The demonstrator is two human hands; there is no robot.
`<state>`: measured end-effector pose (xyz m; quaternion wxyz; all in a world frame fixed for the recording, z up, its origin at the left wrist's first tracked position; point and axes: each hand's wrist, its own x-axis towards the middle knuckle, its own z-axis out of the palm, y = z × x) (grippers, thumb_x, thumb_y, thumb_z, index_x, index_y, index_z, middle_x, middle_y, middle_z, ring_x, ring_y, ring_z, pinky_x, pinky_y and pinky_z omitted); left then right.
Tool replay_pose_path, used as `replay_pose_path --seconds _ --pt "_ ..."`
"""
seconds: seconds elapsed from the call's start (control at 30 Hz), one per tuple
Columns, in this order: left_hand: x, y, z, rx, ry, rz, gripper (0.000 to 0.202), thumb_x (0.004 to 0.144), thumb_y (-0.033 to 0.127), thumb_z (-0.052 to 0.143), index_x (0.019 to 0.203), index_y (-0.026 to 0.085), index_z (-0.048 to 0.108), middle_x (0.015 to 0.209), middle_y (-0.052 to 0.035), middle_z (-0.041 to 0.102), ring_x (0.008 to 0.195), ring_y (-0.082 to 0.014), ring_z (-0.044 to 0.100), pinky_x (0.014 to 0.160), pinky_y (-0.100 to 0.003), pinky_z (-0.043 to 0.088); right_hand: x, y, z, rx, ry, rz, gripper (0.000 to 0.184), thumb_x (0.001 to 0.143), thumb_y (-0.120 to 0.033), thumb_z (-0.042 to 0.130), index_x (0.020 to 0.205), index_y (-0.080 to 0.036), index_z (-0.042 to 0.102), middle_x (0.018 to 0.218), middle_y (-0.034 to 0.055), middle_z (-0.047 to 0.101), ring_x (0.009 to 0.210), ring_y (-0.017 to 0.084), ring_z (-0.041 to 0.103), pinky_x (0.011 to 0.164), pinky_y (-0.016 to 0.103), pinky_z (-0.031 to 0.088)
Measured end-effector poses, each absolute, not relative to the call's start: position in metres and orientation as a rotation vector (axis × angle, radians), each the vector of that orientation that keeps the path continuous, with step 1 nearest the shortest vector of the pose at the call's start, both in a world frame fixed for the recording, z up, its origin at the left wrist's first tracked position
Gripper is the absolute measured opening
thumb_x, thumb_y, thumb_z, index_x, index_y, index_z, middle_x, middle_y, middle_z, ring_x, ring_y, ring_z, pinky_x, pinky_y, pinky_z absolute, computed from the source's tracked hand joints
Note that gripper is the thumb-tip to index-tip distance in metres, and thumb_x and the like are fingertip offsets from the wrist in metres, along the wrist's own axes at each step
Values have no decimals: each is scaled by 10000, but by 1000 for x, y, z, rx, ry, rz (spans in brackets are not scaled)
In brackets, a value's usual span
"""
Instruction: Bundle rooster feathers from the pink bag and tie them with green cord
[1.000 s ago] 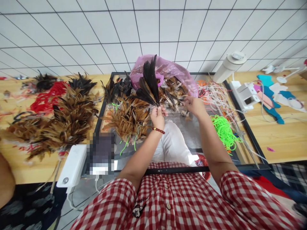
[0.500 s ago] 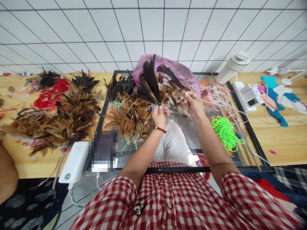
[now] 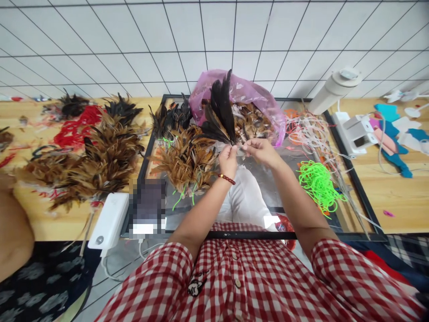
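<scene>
My left hand (image 3: 229,162), with a beaded bracelet at its wrist, is closed around the quills of an upright fan of long black feathers (image 3: 221,105). Beside it, my right hand (image 3: 261,151) pinches with thumb and forefinger close to the quill ends. What lies between those fingertips is too small to make out. Just behind the hands, a pink plastic bag (image 3: 278,117) lies open with loose brown feathers (image 3: 256,120) in it. Left of my left hand sit brown feather bunches (image 3: 189,158) with green cord ends, and black feather bunches (image 3: 170,117) behind them.
On the right of the glass-topped table (image 3: 284,192) lie bright green cords (image 3: 318,185) and pale strings (image 3: 311,129). A white cylinder (image 3: 335,91) and a charger (image 3: 360,134) stand beyond. To the left are a phone (image 3: 149,201), a power bank (image 3: 109,221) and a feather pile (image 3: 100,165).
My right hand has moved left and down to the quills by my left hand. The single dark feather it held no longer shows apart from the bunch.
</scene>
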<state>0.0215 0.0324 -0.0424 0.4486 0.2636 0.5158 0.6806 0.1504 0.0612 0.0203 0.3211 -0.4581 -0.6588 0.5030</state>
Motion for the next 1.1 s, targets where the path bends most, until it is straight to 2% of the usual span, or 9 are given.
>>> replay_pose_path --seconds 0.07,0.2,0.37,0.5,0.57,0.7,0.83,0.97,1.1 --pt "21 33 -46 750 1252 1669 316 830 274 743 582 165 582 587 59 551 633 -75 508 691 -183 422 148 61 18 -1200 -1819 1272 446 745 -620 688 670 -189 601 571 -9 581 560 117 467 603 267 352" --pt "23 34 -45 730 1195 1646 247 806 334 767 657 165 667 719 15 709 733 -104 625 762 -218 478 151 63 14 -1233 -1905 1176 347 805 -485 647 645 -180 611 601 8 615 590 129 500 626 268 367" --pt "23 34 -38 563 1079 1667 245 809 376 769 713 170 680 794 -28 762 722 -117 684 714 -240 520 170 70 18 -1379 -1956 816 128 714 -290 751 744 -167 731 713 31 672 665 152 551 659 278 391" --pt "24 33 -37 604 1080 1643 275 789 414 786 703 175 681 769 -26 763 694 -112 680 699 -234 530 170 68 22 -1218 -2112 992 192 731 -352 771 734 -162 745 716 34 689 674 156 592 661 272 414" --pt "24 33 -38 644 1088 1628 266 791 410 783 702 177 688 780 -23 766 714 -111 681 715 -233 531 163 65 20 -1182 -2166 981 174 764 -320 726 719 -155 755 720 39 708 683 154 611 679 269 416" --pt "23 32 -40 729 1101 1589 223 808 306 768 656 170 676 782 -11 756 744 -101 665 767 -229 513 150 60 19 -1272 -2171 923 184 786 -253 654 689 -134 755 647 17 677 603 119 553 620 250 379" --pt "22 33 -44 873 1193 1572 212 797 203 761 615 165 658 656 28 676 673 -76 604 714 -195 471 154 61 21 -1454 -2167 819 232 795 -284 668 654 -118 747 566 4 619 563 108 499 577 257 330" --pt "24 33 -40 696 1195 1604 182 834 269 733 699 165 669 697 21 701 585 -65 602 602 -187 478 174 71 23 -1750 -2107 565 212 817 -319 694 859 -150 815 797 68 758 735 181 643 659 279 400" --pt "25 32 -29 502 1151 1604 200 853 255 707 703 155 619 677 11 704 515 -63 612 554 -189 502 180 73 22 -1929 -2118 399 248 878 -313 628 972 -187 820 950 109 787 892 245 698 746 316 459"
